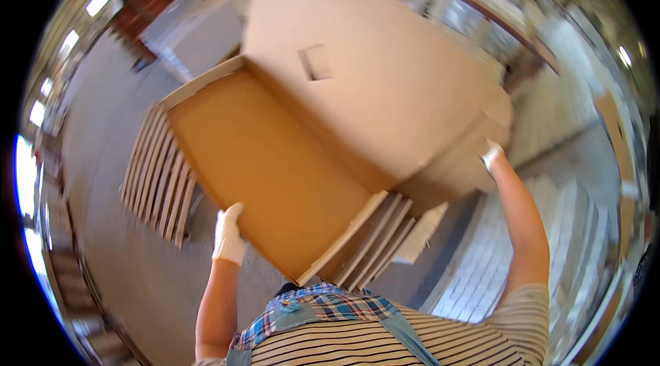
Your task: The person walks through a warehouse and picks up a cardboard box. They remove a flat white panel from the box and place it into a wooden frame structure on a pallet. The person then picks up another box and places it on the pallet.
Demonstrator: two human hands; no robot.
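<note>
My left hand (229,234), in a white glove, is pressed against the near long edge of the big cardboard box (275,159), fingers curled up along that edge; whether the thumb hooks under the panel I cannot tell. My right hand (492,155), also gloved, is up at the far right, closed over the corner of the box's folded flap (385,84), arm stretched well out. So the box hangs between my two hands, tilted, with its open brown inside facing me and the large flap rising away behind it. Most of its bulk sits up and to the left of my right hand and above my left, so neither hand is under the middle of it.

That is the risk I judge from here: the hold is on edges only, and a wide, floppy sheet like this could buckle at the fold or swing, slipping off the gloved fingers. The flap end could fold back over my right hand.

Below the box a wooden pallet (157,173) lies on the concrete floor (110,256), its slats showing on the left and again under the near corner. Stacked pale cartons (495,256) lie to my right.
</note>
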